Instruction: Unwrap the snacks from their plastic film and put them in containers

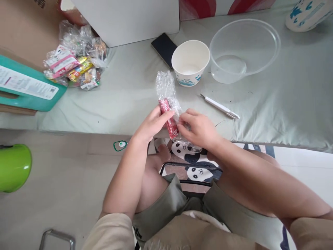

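A red cylinder-shaped packet (168, 118) lies slantwise at the table's front edge, inside crinkled see-through plastic wrap (165, 85). My left hand (154, 122) grips the packet from the left, thumb across its top. On the other side, my right hand (195, 127) has its fingers curled and pinched at the wrap's right edge, beside the packet's lower end. Part of the film hangs below that hand, over the table edge. Just beyond the wrap stands a white paper cup (190, 62) with blue print. A white pen-like tool (220, 106) with a metal tip lies right of it.
A see-through plastic tub (231, 71) stands behind the tool, and another printed paper cup (308, 15) at the far right. A dark phone (164, 49) lies by a white box (135, 21). Wrapped snacks (75, 66) pile up left, near a teal container (31, 83).
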Action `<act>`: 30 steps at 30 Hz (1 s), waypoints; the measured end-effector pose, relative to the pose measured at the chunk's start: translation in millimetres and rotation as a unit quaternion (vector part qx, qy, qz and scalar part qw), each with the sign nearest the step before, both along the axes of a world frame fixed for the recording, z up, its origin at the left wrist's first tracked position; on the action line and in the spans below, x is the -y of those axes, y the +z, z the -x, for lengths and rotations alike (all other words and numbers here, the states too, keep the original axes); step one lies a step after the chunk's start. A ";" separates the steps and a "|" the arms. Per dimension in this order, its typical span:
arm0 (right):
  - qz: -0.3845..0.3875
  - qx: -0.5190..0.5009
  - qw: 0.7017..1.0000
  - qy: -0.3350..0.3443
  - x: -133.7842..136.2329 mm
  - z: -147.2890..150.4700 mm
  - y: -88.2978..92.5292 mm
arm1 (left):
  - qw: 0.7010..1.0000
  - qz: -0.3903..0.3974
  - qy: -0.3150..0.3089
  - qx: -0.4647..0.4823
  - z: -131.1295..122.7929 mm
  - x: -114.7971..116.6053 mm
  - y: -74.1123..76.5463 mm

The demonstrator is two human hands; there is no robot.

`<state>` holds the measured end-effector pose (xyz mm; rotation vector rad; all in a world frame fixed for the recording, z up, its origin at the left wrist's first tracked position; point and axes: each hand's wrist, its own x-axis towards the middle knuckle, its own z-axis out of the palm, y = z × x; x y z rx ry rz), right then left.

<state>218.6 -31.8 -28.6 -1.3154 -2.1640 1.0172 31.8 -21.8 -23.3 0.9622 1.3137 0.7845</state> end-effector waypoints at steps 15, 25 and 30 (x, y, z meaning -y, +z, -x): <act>-0.124 0.172 0.958 -0.192 -17.7 -4.3 -4.5 | 0.878 -0.103 0.091 -0.459 49.2 14.4 13.2; -0.081 0.060 0.995 0.000 -4.7 45.2 -8.3 | 0.896 -0.043 -0.055 -0.438 34.7 18.1 22.2; -0.066 0.041 0.996 -0.042 -11.6 56.5 -21.5 | 0.963 -0.025 0.114 -0.244 64.2 20.7 17.3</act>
